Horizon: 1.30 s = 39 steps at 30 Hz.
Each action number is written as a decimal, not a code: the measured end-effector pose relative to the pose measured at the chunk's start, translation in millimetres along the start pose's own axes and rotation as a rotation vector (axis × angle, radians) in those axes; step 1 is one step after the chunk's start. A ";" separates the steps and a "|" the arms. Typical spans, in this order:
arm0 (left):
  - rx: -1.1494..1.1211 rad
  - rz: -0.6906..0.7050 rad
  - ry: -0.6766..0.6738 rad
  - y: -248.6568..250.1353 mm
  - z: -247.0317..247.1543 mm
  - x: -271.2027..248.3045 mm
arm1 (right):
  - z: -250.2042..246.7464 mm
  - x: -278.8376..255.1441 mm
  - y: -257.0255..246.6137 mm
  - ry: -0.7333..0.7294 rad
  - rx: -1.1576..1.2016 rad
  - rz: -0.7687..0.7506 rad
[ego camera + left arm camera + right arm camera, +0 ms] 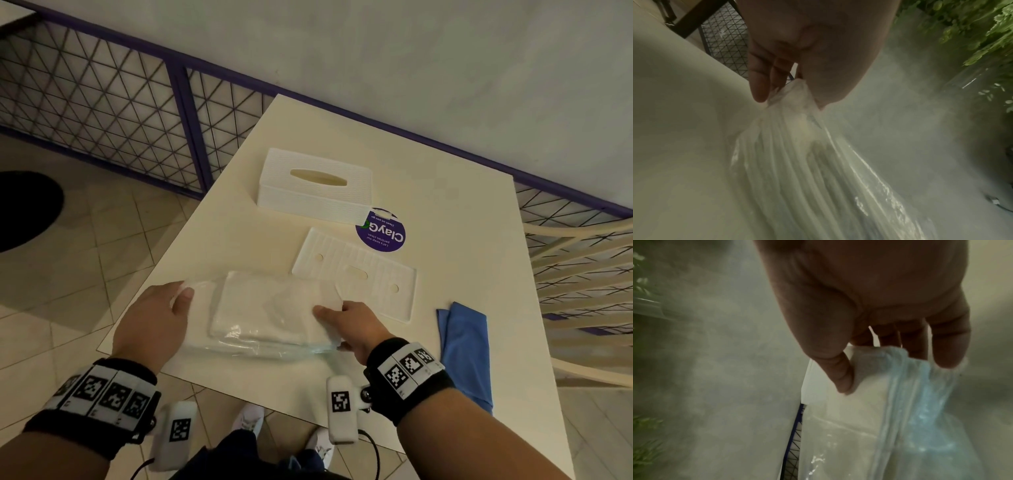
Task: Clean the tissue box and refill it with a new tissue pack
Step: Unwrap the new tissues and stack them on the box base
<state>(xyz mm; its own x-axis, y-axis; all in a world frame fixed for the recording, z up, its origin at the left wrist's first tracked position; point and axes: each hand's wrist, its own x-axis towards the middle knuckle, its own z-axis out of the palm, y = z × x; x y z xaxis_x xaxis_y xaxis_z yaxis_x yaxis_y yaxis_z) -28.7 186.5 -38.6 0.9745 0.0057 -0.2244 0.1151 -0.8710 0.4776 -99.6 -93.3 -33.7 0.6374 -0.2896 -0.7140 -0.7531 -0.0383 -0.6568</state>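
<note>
A cream rectangular table (445,205) stood on beige floor tiles (102,233) beside a purple-framed wire mesh fence (120,96) and a grey wall. At 12 o'clock on it sat the white textured plastic tissue box (315,185), its oval slot showing nothing inside; its flat white base panel (356,274) lay loose toward 2 o'clock, a folded blue cloth (466,342) at 4. The clear-wrapped white tissue pack (270,311) lay at 6 o'clock, the left hand (154,318) pinching its left wrapper end, the right hand (356,325) pinching the right
</note>
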 end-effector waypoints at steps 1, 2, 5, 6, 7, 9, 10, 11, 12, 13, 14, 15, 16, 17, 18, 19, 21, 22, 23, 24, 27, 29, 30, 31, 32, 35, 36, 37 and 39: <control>0.009 0.008 0.007 0.4 -0.7 1.5 | -2.2 -0.9 -1.7 -0.001 0.021 -0.011; 0.019 0.020 0.021 0.4 -2.2 3.8 | -5.0 -2.2 -4.6 0.015 0.050 -0.035; 0.001 -0.006 0.068 1.1 -12.0 11.6 | -19.0 -10.5 -16.6 0.128 0.132 -0.074; -0.004 -0.025 0.075 0.5 -15.2 15.0 | -24.4 -12.9 -18.4 0.141 0.150 -0.067; 0.007 -0.047 0.073 0.7 -18.6 17.6 | -29.2 -16.3 -19.5 0.129 0.153 -0.060; 0.103 -0.047 0.073 2.8 -23.0 19.3 | -34.7 -24.0 -20.3 0.078 0.113 -0.063; 0.175 0.014 0.097 5.0 -23.7 17.4 | -35.9 -27.4 -21.0 0.064 0.096 -0.082; 0.227 0.131 0.116 8.7 -23.3 13.7 | -36.8 -31.1 -22.5 0.065 0.088 -0.116; 0.245 0.291 0.101 13.3 -20.4 8.8 | -38.2 -35.1 -24.9 0.077 0.087 -0.156; 0.248 0.440 0.017 19.1 -16.6 2.5 | -40.8 -39.2 -28.1 0.094 0.079 -0.199; 0.258 0.546 -0.105 23.5 -11.0 -3.5 | -44.7 -43.7 -31.4 0.117 0.057 -0.239; 0.292 0.592 -0.227 25.6 -4.8 -7.2 | -50.1 -48.8 -34.5 0.143 0.016 -0.280; 0.346 0.586 -0.317 26.2 0.7 -7.7 | -57.3 -54.0 -36.9 0.176 -0.036 -0.323; 0.400 0.552 -0.351 27.7 3.1 -5.9 | -65.9 -59.4 -38.4 0.219 -0.096 -0.365; 0.432 0.501 -0.349 31.1 3.1 -3.0 | -75.5 -65.6 -39.0 0.269 -0.154 -0.401; 0.438 0.451 -0.319 37.8 2.3 -1.2 | -85.4 -72.7 -38.9 0.316 -0.196 -0.435; 0.297 0.422 -0.230 58.0 3.5 -1.6 | -104.7 -85.3 -34.6 0.366 -0.234 -0.492; 0.127 0.416 -0.222 70.7 5.3 -3.7 | -111.7 -90.8 -31.6 0.365 -0.241 -0.519; -0.103 0.405 -0.258 88.3 7.1 -7.6 | -119.1 -97.3 -27.2 0.353 -0.217 -0.544; -0.358 0.367 -0.342 103.1 9.6 -10.7 | -123.3 -100.7 -22.1 0.324 -0.157 -0.562; -0.985 0.219 -0.660 143.8 17.3 -17.4 | -132.0 -107.3 -5.6 0.257 0.110 -0.589; -1.172 0.198 -0.855 161.6 25.0 -17.9 | -135.0 -106.0 5.2 0.248 0.265 -0.574; -1.168 0.229 -0.924 168.0 29.9 -18.3 | -136.0 -102.4 11.9 0.254 0.310 -0.555; -1.119 0.261 -0.951 173.6 36.3 -20.4 | -135.4 -98.3 18.9 0.257 0.341 -0.529; -1.045 0.276 -0.931 178.1 44.1 -23.0 | -134.6 -92.4 27.9 0.261 0.355 -0.491; -0.738 0.326 -0.681 184.2 70.0 -33.9 | -127.0 -74.5 54.5 0.273 0.363 -0.393; -0.681 0.351 -0.590 185.5 74.6 -39.1 | -124.8 -71.4 60.0 0.295 0.381 -0.381; -0.680 0.375 -0.525 186.0 77.7 -44.0 | -123.5 -69.4 64.5 0.320 0.394 -0.388; -0.739 0.409 -0.446 182.2 79.6 -48.9 | -122.5 -67.6 71.6 0.366 0.347 -0.421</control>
<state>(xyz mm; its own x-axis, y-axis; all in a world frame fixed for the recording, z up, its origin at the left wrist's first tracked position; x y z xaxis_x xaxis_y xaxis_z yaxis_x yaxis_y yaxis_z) -70.7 -11.6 -8.3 0.8204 -0.5513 -0.1516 0.0232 -0.2329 0.9722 -216.6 -193.6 -2.7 0.7235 -0.6265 -0.2898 -0.3158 0.0729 -0.9460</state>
